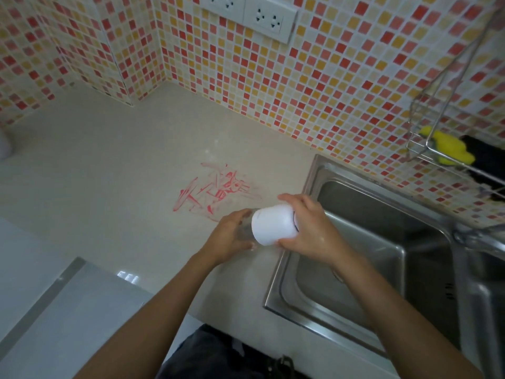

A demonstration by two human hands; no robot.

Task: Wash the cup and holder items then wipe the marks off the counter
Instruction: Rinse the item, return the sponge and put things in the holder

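White holder (pixel 273 225) lying sideways between my hands over the table (pixel 109 165) edge | right hand (pixel 308 231) gripping it | left hand (pixel 232 236) curling round clear cup (pixel 245 225) at its 9 o'clock | red marks (pixel 216 188) at 11 | steel sink (pixel 382 242) at 3

Marks (pixel 216 188) on counter (pixel 109 165), sink (pixel 369 242) right (rack (pixel 437 149) seemingly behind)
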